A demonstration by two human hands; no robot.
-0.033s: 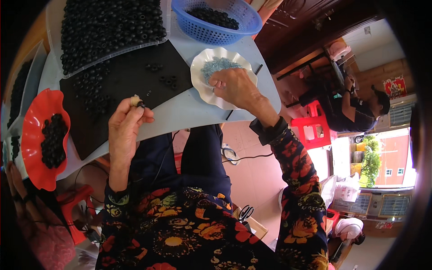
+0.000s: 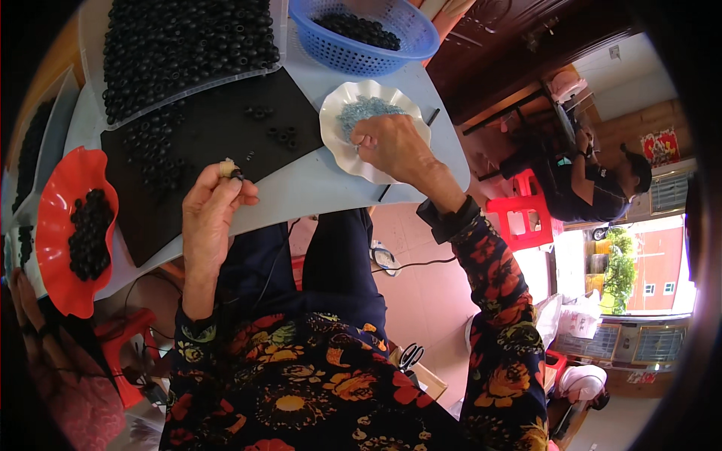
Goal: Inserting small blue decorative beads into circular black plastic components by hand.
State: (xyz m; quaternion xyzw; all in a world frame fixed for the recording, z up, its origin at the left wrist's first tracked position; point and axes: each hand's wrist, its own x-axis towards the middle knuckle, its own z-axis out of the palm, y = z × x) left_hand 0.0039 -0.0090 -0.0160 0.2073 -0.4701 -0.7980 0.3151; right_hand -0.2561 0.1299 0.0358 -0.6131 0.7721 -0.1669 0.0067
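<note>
Left hand (image 2: 214, 207) is hovering over the near edge of the pale table (image 2: 316, 188), thumb and forefinger pinched together on a small black ring (image 2: 237, 176), with a bit of pale material showing at the fingertips just at 11 o'clock of it (too small to tell what it is). Right hand (image 2: 391, 146) is reaching into the white scalloped dish (image 2: 338, 113), fingers curled down among the pale blue pieces (image 2: 361, 109) heaped there; whether anything is gripped under the fingers, cannot tell. A dark wristband (image 2: 449, 218) is sitting on that wrist, above a flowered sleeve. The dish is lying at 3 o'clock of the black mat (image 2: 218, 128), which is carrying loose black rings (image 2: 154, 150) in a scatter toward its 9 o'clock side and a few more near its 2 o'clock corner. At 12 o'clock of the mat a clear tray (image 2: 188, 45) is lying packed with the same black rings. A blue mesh basket (image 2: 368, 45) is standing at 12 o'clock of the white dish, holding a dark layer of rings. At 9 o'clock of the left hand a red wavy dish (image 2: 64, 195) is holding a small pile of black rings. Off the table, at 3 o'clock, another person (image 2: 594, 180) is sitting beside a red stool (image 2: 523, 218).
</note>
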